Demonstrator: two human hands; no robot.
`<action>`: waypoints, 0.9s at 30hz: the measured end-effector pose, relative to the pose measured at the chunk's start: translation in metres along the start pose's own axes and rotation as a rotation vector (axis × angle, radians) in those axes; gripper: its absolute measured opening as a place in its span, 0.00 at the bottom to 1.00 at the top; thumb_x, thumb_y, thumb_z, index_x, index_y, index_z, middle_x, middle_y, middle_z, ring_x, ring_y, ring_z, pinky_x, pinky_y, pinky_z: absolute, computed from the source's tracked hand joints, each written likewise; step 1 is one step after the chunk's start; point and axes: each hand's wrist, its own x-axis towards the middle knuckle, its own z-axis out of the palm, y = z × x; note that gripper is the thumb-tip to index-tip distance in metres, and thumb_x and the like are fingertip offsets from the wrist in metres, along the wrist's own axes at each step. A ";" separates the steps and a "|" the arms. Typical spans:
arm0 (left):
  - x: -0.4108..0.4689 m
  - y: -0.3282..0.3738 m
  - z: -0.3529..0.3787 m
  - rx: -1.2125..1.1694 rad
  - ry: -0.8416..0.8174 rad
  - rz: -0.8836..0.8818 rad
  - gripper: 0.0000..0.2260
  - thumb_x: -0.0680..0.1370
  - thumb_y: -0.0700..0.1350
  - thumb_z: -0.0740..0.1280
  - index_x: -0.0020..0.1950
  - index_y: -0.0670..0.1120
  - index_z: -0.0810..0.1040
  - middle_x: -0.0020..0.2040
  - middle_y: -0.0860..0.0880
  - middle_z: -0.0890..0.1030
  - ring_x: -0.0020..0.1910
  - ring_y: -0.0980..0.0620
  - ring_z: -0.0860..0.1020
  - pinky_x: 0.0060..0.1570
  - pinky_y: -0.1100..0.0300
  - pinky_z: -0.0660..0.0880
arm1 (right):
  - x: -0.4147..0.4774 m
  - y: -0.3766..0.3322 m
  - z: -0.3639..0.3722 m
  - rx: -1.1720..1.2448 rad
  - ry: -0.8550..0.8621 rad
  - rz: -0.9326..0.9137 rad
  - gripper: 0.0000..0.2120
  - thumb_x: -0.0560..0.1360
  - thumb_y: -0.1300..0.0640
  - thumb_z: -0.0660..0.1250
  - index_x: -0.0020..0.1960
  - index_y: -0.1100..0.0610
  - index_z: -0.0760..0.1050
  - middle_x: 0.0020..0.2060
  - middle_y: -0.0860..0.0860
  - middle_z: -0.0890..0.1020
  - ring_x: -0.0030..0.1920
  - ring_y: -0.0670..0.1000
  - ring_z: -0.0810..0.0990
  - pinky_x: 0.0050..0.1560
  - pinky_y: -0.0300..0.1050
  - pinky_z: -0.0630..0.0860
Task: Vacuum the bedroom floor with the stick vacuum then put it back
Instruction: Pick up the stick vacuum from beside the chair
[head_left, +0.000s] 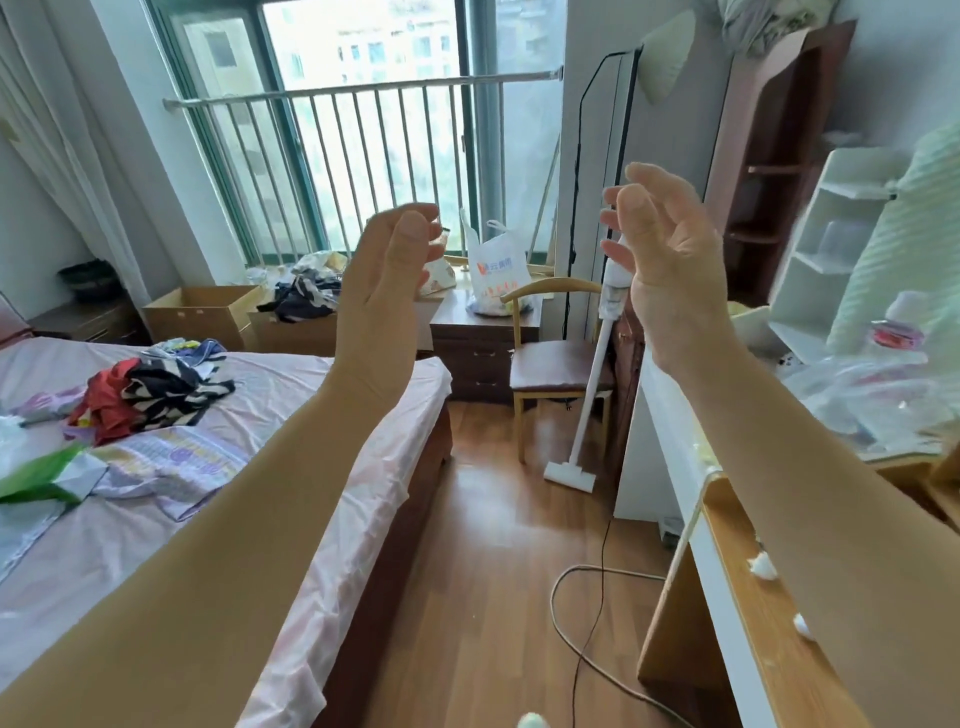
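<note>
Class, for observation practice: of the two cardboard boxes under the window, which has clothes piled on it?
The right cardboard box, beside the drawer unit: dark striped clothes cover its top. The left cardboard box stands open with nothing piled on it.

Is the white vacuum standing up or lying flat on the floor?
Standing, tilted. The stick vacuum has its head on the wooden floor, and its tube leans up beside the chair.

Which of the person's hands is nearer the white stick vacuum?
Right. The right hand is raised in line with the stick vacuum, not touching it; the left hand is farther left, toward the bed.
</note>
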 end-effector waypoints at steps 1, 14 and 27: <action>0.012 -0.011 0.003 0.001 -0.007 0.009 0.11 0.78 0.53 0.56 0.52 0.52 0.76 0.49 0.53 0.79 0.53 0.51 0.78 0.55 0.59 0.72 | 0.013 0.012 0.004 0.002 0.000 -0.005 0.19 0.87 0.54 0.63 0.75 0.58 0.71 0.72 0.59 0.77 0.73 0.57 0.77 0.74 0.56 0.75; 0.231 -0.173 0.111 -0.082 -0.088 0.004 0.15 0.77 0.49 0.57 0.59 0.42 0.73 0.51 0.46 0.77 0.52 0.50 0.77 0.57 0.58 0.73 | 0.250 0.158 0.005 -0.074 0.071 -0.024 0.19 0.86 0.54 0.63 0.74 0.60 0.72 0.71 0.57 0.78 0.73 0.57 0.77 0.77 0.60 0.70; 0.356 -0.267 0.131 -0.155 -0.198 0.007 0.12 0.78 0.49 0.56 0.55 0.46 0.74 0.50 0.48 0.78 0.53 0.48 0.77 0.55 0.56 0.73 | 0.358 0.217 0.035 -0.162 0.165 -0.030 0.16 0.86 0.53 0.63 0.71 0.57 0.73 0.69 0.54 0.79 0.73 0.56 0.77 0.77 0.59 0.70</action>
